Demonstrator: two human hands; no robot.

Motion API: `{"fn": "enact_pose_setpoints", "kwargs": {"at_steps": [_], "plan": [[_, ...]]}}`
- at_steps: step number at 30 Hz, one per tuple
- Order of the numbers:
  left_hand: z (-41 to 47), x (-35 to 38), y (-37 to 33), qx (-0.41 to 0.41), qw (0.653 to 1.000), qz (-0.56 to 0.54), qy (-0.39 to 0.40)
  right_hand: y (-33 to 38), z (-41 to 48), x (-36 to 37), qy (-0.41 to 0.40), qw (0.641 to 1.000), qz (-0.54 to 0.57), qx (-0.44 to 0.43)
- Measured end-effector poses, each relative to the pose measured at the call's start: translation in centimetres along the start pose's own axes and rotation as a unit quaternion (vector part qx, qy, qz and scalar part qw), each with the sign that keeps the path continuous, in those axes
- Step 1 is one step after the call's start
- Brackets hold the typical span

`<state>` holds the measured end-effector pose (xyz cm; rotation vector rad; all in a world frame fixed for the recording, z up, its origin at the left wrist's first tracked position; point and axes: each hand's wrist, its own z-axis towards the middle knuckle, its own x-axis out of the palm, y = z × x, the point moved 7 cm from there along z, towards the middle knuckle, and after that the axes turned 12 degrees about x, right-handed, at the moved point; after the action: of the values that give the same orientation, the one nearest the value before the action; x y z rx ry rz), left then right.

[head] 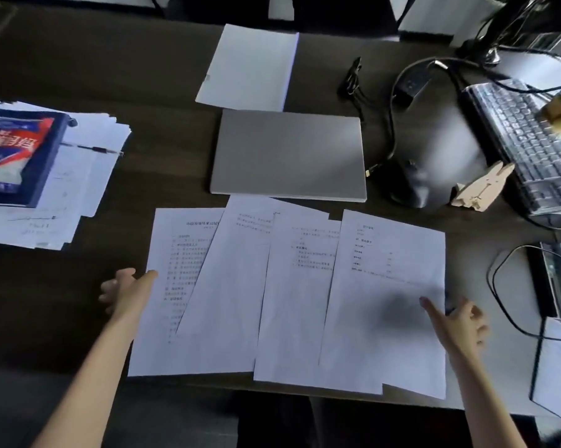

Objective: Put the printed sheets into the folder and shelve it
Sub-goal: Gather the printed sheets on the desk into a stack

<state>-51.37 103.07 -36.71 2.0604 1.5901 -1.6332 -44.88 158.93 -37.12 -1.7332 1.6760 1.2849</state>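
Note:
Several printed sheets (pixel 292 295) lie fanned out and overlapping on the dark desk near its front edge. My left hand (pixel 127 287) rests at the left edge of the leftmost sheet, fingers apart, thumb on the paper. My right hand (pixel 457 321) touches the right edge of the rightmost sheet with spread fingers. A pale folder (pixel 250 67) lies flat farther back at the centre. No shelf is visible.
A closed grey laptop (pixel 289 155) sits just behind the sheets. A paper pile with a blue packet (pixel 17 156) and a pen lies at the left. Cables, a mouse (pixel 411 185), a wooden stand (pixel 479 189) and a keyboard (pixel 524 140) crowd the right.

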Motion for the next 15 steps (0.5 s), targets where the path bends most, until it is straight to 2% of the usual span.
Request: {"fn": "enact_pose_setpoints", "kwargs": {"at_steps": [4,8,15], "plan": [[0.3,1.4,-0.5,-0.003,0.999,0.034,-0.016,-0.1,-1.0,2.1,-0.028,0.999,0.015,-0.035],[-0.2,2.8,-2.1,0.002,1.000,0.017,-0.017,0.6,-3.2,4.4,-0.044,0.996,0.001,-0.081],[-2.0,6.4,-4.0,0.028,0.997,-0.056,0.048,2.7,-6.8,7.8,-0.033,0.990,-0.028,-0.134]]}}
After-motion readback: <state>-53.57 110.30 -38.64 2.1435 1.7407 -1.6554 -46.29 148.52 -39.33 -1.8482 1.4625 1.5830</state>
